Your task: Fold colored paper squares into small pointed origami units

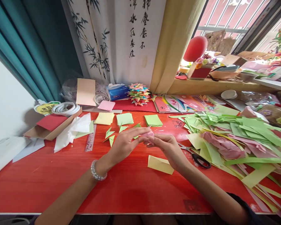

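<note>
Between my two hands, above the middle of the red table, is a small piece of folded pink paper (pixel 150 132). My left hand (pixel 125 142), with a beaded bracelet (pixel 97 171) at the wrist, pinches it from the left. My right hand (pixel 167 147) pinches it from the right, and the fingers cover part of it. Under my right hand lies a creased yellow paper (pixel 160 164). Several small folded green pieces (pixel 110 137) sit left of my left hand, one partly behind its fingers. Beyond are stacks of yellow (pixel 104 118), pale green (pixel 125 119) and green paper squares (pixel 153 120).
Scissors (pixel 200 160) lie right of my right hand, beside a big heap of paper strips (pixel 239 137). At the left are a clear ruler (pixel 90 139), white tissue (pixel 72 131) and a cardboard tray (pixel 49 132). A multicoloured folded-paper ball (pixel 139 94) stands at the back.
</note>
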Tool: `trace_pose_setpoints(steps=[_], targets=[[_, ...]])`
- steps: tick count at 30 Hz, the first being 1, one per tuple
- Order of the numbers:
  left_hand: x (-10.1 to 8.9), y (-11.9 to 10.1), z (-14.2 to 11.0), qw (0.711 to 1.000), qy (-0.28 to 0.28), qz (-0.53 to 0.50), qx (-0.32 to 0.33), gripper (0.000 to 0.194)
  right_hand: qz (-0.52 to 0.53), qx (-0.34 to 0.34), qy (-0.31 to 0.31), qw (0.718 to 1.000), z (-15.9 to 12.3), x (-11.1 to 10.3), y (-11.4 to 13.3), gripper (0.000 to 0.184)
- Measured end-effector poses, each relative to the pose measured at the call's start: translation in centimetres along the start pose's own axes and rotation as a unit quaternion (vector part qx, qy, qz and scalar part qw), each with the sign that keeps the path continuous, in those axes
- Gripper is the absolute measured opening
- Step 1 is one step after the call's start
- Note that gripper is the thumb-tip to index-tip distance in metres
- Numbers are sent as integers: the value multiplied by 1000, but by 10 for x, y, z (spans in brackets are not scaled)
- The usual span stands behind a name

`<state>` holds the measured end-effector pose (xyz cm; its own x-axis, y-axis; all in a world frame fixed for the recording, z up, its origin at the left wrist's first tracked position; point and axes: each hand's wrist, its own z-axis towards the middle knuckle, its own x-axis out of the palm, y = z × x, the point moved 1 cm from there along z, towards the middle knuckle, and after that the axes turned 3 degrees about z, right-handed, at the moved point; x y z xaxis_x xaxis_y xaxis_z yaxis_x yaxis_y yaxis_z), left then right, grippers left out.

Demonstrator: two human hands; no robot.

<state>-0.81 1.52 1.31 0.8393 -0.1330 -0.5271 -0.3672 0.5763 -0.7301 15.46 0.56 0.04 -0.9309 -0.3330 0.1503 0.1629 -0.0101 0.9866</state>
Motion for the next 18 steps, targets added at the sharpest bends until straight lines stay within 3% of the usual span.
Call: trace_pose_setpoints(steps=[7, 15, 18], targets=[[-1, 3, 1, 998, -54, 26, 30, 21, -107, -74, -43, 991, -1, 0, 8, 16], [1, -1, 0, 997, -75, -4, -32, 21, -97, -65, -62, 991, -2, 1, 7, 13], [2, -4, -2, 993, -73, -58, -66, 24, -66, -62, -70, 993, -3, 2, 5, 18]])
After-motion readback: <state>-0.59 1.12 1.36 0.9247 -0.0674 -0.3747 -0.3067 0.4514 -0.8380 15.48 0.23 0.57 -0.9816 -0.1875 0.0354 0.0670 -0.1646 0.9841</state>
